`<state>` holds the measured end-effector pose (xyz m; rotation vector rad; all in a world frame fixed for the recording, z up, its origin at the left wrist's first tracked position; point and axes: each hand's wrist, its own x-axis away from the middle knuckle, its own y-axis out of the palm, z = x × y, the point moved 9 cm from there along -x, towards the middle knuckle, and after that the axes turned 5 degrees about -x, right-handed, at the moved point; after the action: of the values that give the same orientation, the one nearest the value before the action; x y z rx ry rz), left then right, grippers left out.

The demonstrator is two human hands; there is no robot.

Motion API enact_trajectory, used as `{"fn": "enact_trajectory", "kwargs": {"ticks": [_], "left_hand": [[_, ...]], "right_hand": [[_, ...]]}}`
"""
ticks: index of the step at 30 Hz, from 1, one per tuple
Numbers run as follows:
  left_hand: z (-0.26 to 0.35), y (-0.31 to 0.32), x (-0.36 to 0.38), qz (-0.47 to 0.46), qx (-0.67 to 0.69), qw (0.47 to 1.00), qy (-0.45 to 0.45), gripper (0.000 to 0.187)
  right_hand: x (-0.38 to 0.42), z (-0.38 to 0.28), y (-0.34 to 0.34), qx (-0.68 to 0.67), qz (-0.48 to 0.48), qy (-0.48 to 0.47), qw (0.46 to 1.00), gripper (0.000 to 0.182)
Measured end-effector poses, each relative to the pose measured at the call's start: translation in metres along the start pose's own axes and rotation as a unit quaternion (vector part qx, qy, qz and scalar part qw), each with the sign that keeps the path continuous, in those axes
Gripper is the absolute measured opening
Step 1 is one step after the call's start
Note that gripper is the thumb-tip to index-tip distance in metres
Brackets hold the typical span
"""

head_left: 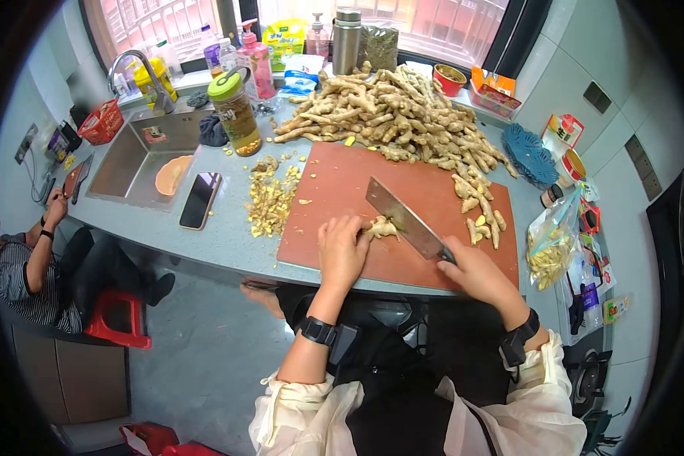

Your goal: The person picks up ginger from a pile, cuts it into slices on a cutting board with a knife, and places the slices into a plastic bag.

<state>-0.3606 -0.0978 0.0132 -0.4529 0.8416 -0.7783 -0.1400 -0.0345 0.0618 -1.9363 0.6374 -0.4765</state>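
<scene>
Work in hand: trimming ginger on the red cutting board [342, 190], centre of frame.
Left hand [342, 249]: fingers curled down on a ginger piece [381, 226], pinning it to the board at lower centre.
Right hand [475, 272]: fingers closed around the handle of the cleaver [404, 218]; the blade lies against the pinned piece.
Done, judged: a small group of trimmed pieces [480, 213] at the right edge of the board; a heap of peelings [270, 199] on the counter just left of the board; a clear bag of cut ginger [549, 254] at far right.
Left, judged: the large ginger pile [391, 114] at upper centre looks untouched and far outweighs the trimmed share. Early stage.
Other items: phone [200, 199] face up near the sink [133, 156]; jar with green lid [234, 112]; steel flask [347, 39] at the window.
Other person: seated at far left of frame, in a striped top, one hand [55, 207] at the counter edge.
Writing: yellow packet [285, 36] and the small cartons at upper right carry print, too small to read. No brand legible.
</scene>
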Motion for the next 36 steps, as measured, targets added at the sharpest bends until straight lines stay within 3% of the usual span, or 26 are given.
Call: {"fn": "enact_trajectory", "kwargs": {"ticks": [3,4,6,9,14,16,18,20,26,28,29,36], "left_hand": [[0.001,0.0,0.002,0.0,-0.003,1.0,0.003,0.015],[0.001,0.0,0.003,0.0,-0.002,1.0,0.0,0.015],[0.002,0.0,0.0,0.0,0.023,1.0,-0.001,0.018],[0.004,0.0,-0.006,-0.034,0.03,0.998,-0.032,0.019],[0.023,0.008,-0.039,-0.003,0.002,0.999,0.039,0.02],[0.038,0.03,-0.05,-0.091,-0.07,0.991,0.074,0.016],[0.046,0.049,-0.059,-0.15,-0.154,0.973,0.086,0.014],[0.043,0.079,-0.063,-0.148,-0.242,0.954,0.098,0.014],[0.035,0.111,-0.074,-0.157,-0.263,0.949,0.078,0.01],[0.03,0.087,-0.078,-0.073,-0.183,0.979,0.061,0.005],[0.02,0.074,-0.079,-0.067,-0.2,0.977,0.044,0.005],[-0.065,-0.074,-0.094,0.075,-0.193,0.978,-0.033,0.007]], "right_hand": [[0.011,0.016,0.001,-0.341,-0.034,0.145,0.928,0.033],[0.016,0.023,0.005,-0.34,-0.037,0.146,0.928,0.033],[0.022,0.042,0.014,-0.491,0.01,0.144,0.859,0.028],[0.021,0.06,0.025,-0.56,0.052,0.123,0.818,0.028],[0.005,0.072,0.044,-0.6,0.088,0.126,0.785,0.029],[0.002,0.082,0.046,-0.6,0.14,0.102,0.781,0.031],[0.001,0.08,0.05,-0.6,0.114,0.069,0.789,0.037],[0.006,0.089,0.05,-0.591,0.161,0.073,0.787,0.043],[0.004,0.099,0.057,-0.613,0.13,0.04,0.778,0.054],[0.007,0.102,0.059,-0.619,0.138,0.058,0.771,0.058],[0.007,0.099,0.057,-0.615,0.153,0.037,0.773,0.05],[0.0,0.115,0.065,-0.612,0.149,0.026,0.776,0.07]]}}
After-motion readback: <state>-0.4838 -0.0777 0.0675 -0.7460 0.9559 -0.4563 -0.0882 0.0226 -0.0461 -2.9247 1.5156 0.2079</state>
